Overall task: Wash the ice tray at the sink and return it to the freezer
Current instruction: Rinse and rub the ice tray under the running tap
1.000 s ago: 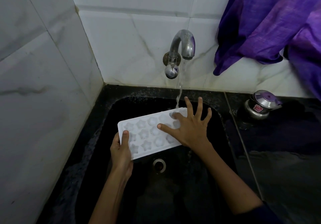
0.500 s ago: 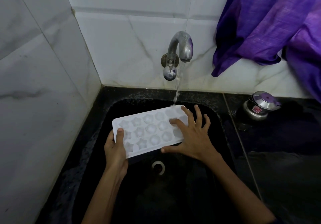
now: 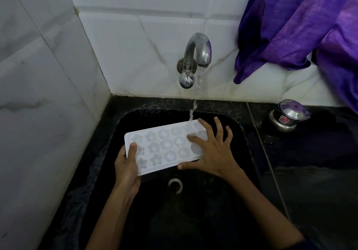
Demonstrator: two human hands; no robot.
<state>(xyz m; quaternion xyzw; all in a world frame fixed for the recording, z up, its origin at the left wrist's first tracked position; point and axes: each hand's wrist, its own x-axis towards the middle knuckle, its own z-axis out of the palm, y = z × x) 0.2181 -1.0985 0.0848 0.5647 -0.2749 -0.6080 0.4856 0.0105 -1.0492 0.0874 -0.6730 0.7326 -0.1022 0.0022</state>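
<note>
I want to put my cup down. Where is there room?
The black counter is bare in front of the small steel pot, right of the sink. The sink is crowded: both hands and the ice tray sit under the running tap.

Two bare forearms rise from the bottom edge of the frame toward its middle, without watch, bangle or ring. The left hand (image 3: 126, 167) and right hand (image 3: 213, 152) have short, unpainted nails. At the lower right corner, a dark sleeve edge (image 3: 310, 245) covers the right arm near the elbow.
</note>
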